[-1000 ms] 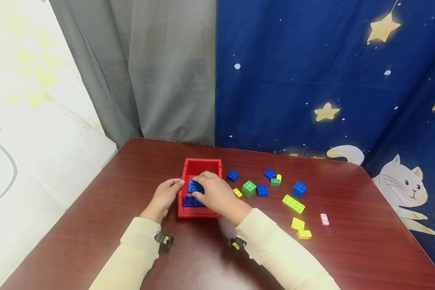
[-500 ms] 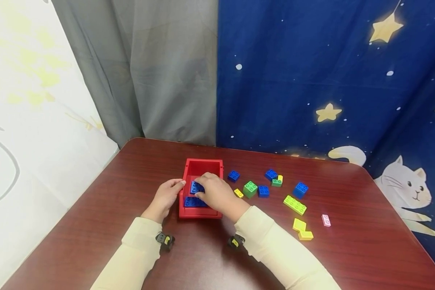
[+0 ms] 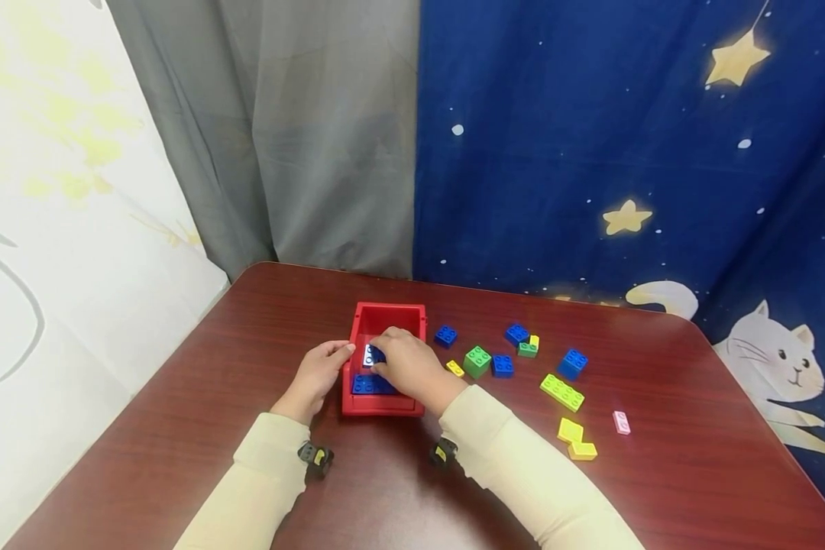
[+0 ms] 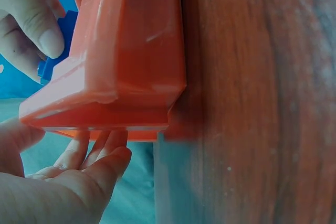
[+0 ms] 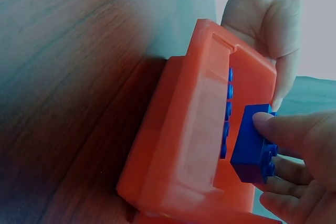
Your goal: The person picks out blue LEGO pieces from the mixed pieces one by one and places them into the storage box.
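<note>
A red plastic box with an open top stands on the table. My left hand holds its left side, thumb at the rim and fingers against the outer wall in the left wrist view. Over the box, my right hand pinches a blue building brick between thumb and fingers; the brick is tilted and partly covered by the fingers in the head view. Inside the box, near the front wall, lies a dark blue brick with studs up. The rest of the box floor is mostly hidden by my right hand.
Right of the box lie several loose bricks: a green one, a blue one, a taller blue one, a lime long one, yellow ones and a pink one. Curtains hang behind the table.
The view shifts slightly. My right hand stays over the box with the blue brick, whose visible top now catches a bright glare. The left hand keeps its hold on the box.
</note>
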`<move>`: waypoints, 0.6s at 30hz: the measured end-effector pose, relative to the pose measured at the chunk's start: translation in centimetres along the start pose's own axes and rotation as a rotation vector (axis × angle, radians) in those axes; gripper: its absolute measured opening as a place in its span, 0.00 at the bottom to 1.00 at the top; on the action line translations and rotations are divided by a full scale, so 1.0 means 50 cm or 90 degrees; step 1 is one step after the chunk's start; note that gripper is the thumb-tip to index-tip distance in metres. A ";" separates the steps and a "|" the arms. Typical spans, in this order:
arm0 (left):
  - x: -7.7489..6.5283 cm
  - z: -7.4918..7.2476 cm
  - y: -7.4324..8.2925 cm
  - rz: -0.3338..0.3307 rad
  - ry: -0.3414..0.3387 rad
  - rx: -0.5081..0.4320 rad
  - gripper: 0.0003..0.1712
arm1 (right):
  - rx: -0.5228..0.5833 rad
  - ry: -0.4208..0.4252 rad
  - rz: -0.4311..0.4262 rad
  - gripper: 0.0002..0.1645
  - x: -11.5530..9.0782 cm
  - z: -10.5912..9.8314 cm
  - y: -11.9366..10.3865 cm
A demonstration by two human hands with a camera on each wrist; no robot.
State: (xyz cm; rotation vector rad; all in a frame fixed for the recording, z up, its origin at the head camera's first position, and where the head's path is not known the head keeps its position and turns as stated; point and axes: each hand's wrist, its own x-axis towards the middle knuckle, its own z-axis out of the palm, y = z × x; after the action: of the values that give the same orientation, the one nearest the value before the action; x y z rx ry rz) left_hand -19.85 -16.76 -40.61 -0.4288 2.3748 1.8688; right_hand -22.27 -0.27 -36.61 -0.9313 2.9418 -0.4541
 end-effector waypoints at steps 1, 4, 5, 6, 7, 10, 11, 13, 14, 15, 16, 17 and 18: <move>0.000 0.000 0.000 0.002 0.001 0.001 0.27 | 0.000 -0.002 -0.001 0.31 0.001 0.000 0.001; 0.000 0.002 -0.001 0.008 0.003 0.004 0.26 | -0.003 -0.007 -0.009 0.31 0.002 0.000 0.003; 0.001 0.002 -0.002 0.009 0.004 0.003 0.26 | -0.004 -0.009 -0.012 0.31 0.002 0.001 0.004; 0.001 0.003 -0.002 0.011 0.005 0.004 0.26 | -0.004 -0.010 -0.014 0.31 0.003 0.001 0.004; 0.001 0.003 -0.002 0.011 0.005 0.005 0.26 | -0.005 -0.013 -0.016 0.31 0.004 0.001 0.005; 0.002 0.002 -0.003 0.009 0.008 0.004 0.26 | -0.009 -0.017 -0.021 0.31 0.007 0.004 0.005; 0.002 0.002 -0.004 0.009 0.008 0.004 0.26 | -0.010 -0.018 -0.022 0.31 0.009 0.005 0.005; 0.002 0.001 -0.004 0.008 0.008 0.004 0.26 | -0.012 -0.023 -0.023 0.31 0.012 0.008 0.006; 0.002 0.001 -0.005 0.008 0.008 0.003 0.26 | -0.012 -0.026 -0.022 0.31 0.013 0.008 0.005; 0.002 0.001 -0.005 0.008 0.008 0.003 0.26 | -0.012 -0.029 -0.022 0.31 0.014 0.010 0.005; 0.003 0.001 -0.005 0.009 0.008 0.002 0.26 | -0.011 -0.033 -0.022 0.31 0.015 0.010 0.005; 0.003 0.001 -0.006 0.009 0.008 0.001 0.25 | -0.010 -0.037 -0.022 0.31 0.016 0.011 0.005; 0.003 0.002 -0.006 0.009 0.008 0.000 0.25 | -0.009 -0.042 -0.020 0.31 0.017 0.011 0.005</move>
State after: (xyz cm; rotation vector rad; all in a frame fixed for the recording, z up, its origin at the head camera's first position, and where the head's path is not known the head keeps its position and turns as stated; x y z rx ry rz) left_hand -19.93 -16.77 -40.96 -0.4257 2.3910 1.8779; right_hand -23.05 -0.71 -37.15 -0.9763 2.8788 -0.3961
